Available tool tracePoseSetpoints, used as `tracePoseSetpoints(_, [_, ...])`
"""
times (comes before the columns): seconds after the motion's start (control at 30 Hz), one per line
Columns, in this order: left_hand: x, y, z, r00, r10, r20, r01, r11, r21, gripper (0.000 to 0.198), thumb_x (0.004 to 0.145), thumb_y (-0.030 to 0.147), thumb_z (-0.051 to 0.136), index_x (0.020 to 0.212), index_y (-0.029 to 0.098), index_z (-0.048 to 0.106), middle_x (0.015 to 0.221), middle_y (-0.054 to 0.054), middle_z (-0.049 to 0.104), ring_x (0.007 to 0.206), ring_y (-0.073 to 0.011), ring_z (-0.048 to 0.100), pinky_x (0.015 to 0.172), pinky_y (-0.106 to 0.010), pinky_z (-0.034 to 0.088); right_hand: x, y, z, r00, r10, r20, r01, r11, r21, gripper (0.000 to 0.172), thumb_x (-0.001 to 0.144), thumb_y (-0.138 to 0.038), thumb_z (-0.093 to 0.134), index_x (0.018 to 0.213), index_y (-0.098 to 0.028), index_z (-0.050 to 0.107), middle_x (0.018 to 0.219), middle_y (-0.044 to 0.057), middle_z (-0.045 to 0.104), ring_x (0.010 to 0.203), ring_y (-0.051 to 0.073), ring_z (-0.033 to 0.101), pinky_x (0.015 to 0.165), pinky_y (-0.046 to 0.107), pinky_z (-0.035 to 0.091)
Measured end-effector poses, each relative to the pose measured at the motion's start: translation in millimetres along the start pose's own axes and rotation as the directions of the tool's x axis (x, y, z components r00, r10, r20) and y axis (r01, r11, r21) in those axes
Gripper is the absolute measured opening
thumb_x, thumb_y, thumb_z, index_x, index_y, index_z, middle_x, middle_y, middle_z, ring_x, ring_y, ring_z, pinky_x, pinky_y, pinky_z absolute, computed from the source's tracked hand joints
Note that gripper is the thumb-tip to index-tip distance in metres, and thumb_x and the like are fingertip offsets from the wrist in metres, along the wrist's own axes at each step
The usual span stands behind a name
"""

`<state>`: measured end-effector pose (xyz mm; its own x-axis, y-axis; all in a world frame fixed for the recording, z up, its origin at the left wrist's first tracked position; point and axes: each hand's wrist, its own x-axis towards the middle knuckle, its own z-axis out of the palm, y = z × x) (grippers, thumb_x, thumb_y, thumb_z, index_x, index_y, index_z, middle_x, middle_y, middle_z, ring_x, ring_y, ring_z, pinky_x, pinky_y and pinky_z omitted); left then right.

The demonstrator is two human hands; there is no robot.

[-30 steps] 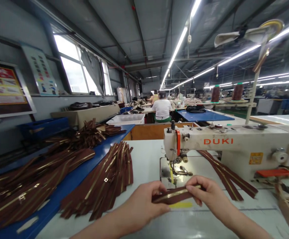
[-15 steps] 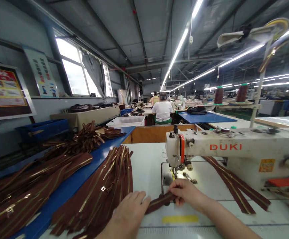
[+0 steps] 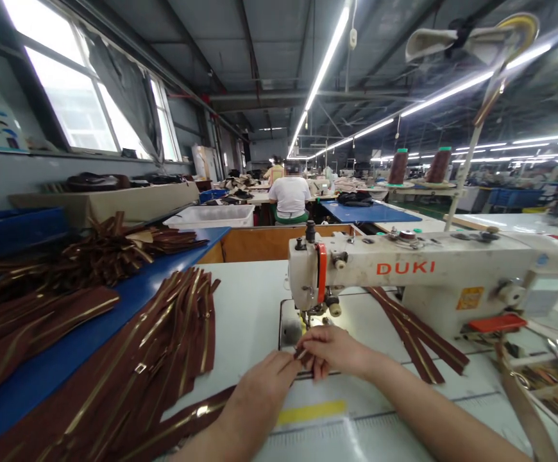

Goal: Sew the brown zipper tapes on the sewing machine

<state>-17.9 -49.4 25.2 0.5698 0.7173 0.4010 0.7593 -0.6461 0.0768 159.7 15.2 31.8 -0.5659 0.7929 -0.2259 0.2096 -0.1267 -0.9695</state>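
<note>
My right hand (image 3: 329, 351) pinches the end of a brown zipper strip (image 3: 202, 410) just in front of the needle area of a white sewing machine (image 3: 404, 266). Close against it, my left hand (image 3: 269, 388) has its fingers closed on the same strip, which trails off to the left beneath the wrist. To the left a pile of brown zipper strips with gold teeth (image 3: 154, 346) lies on the pale table. Two more brown strips (image 3: 418, 340) lie crossed behind the needle, under the machine arm.
More zipper strips (image 3: 33, 321) cover a blue table (image 3: 163, 276) at the left. An open box of small parts (image 3: 548, 391) is at the right. Ahead, a person in white (image 3: 289, 196) sits beyond a wooden panel (image 3: 269, 244).
My left hand has moved up to my right hand and closed on the strip. The view has turned right, showing more of the machine and the parts box.
</note>
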Motion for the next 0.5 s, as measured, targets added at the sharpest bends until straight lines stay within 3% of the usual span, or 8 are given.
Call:
tracePoseSetpoints(0.13, [1,-2,0.2,0.998,-0.058,-0.006,0.057,0.993,-0.100,0.032,0.082,0.000,0.045,0.101,0.020,0.061,0.096,-0.003,0.065,0.090,-0.0185,0.061,0.083,-0.033,0.053,-9,10,-10,0.966,-0.228,-0.124,0.213,0.969,-0.125,0.015,0.073,-0.015,0.058,0.086,-0.017,0.065,0.062,-0.005,0.055,0.051,0.009,0.050,0.052,0.020,0.038])
tracePoseSetpoints(0.27, [4,-5,3.7,0.993,-0.052,-0.109,0.032,0.984,-0.178,0.025,0.088,0.007,0.044,0.096,0.018,0.064,0.089,-0.004,0.065,0.085,-0.0179,0.062,0.078,-0.031,0.055,-17,16,-10,0.862,-0.498,-0.100,0.431,0.821,-0.375,0.027,0.065,0.000,0.057,0.080,-0.018,0.070,0.074,-0.002,0.057,0.066,0.010,0.051,0.061,0.020,0.040])
tracePoseSetpoints(0.37, [4,-7,5.5,0.985,-0.063,-0.161,0.025,0.974,-0.226,0.024,0.091,0.013,0.042,0.092,0.018,0.066,0.087,-0.005,0.065,0.084,-0.0177,0.062,0.076,-0.030,0.055,-17,15,-9,0.826,-0.556,-0.090,0.436,0.732,-0.524,0.021,0.067,-0.001,0.064,0.077,-0.019,0.070,0.074,-0.001,0.057,0.071,0.012,0.053,0.066,0.022,0.041])
tracePoseSetpoints(0.5, [4,-7,4.7,0.982,-0.108,-0.153,0.063,0.960,-0.273,0.026,0.091,0.016,0.042,0.089,0.020,0.067,0.087,-0.004,0.066,0.083,-0.0171,0.063,0.075,-0.028,0.056,-13,15,-10,0.803,-0.592,-0.073,0.441,0.671,-0.596,0.013,0.073,-0.006,0.066,0.071,-0.019,0.069,0.067,-0.001,0.058,0.072,0.013,0.055,0.068,0.023,0.041])
